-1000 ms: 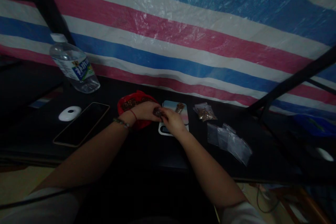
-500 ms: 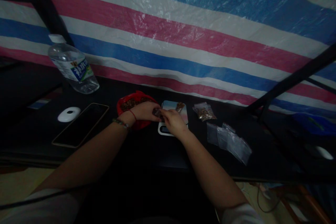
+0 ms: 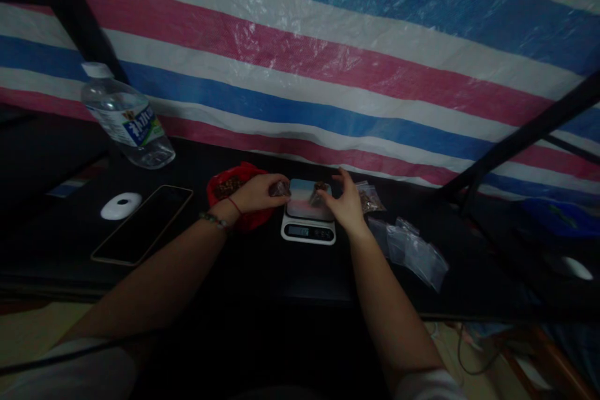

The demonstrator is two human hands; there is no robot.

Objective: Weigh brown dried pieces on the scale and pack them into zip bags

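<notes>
My left hand [image 3: 260, 192] is closed on a small clear plastic bag [image 3: 280, 189], dark inside, between a red bag and the scale. The red bag [image 3: 218, 181] stands with its mouth spread, full of small brown pieces [image 3: 228, 186]; my wrist crosses its front. A white digital kitchen scale [image 3: 308, 233] has a lit display whose digits are too dim to read. On its plate lies a small zip bag with brown pieces [image 3: 319, 190]. My right hand [image 3: 345, 203] is open, thumb and fingers apart, at the plate's right edge, the thumb beside that bag.
Filled zip bags [image 3: 372, 198] lie right of the scale, with several flat zip bags [image 3: 417, 253] nearer me. At the left are a water bottle [image 3: 129, 115], a phone [image 3: 143, 225] and a white rounded device [image 3: 120, 206]. A striped sheet [image 3: 300, 62] hangs behind the black table [image 3: 281, 281].
My right hand has let go of the small bag in my left hand, moved right and opened beside the plate. The scale's display has come into view.
</notes>
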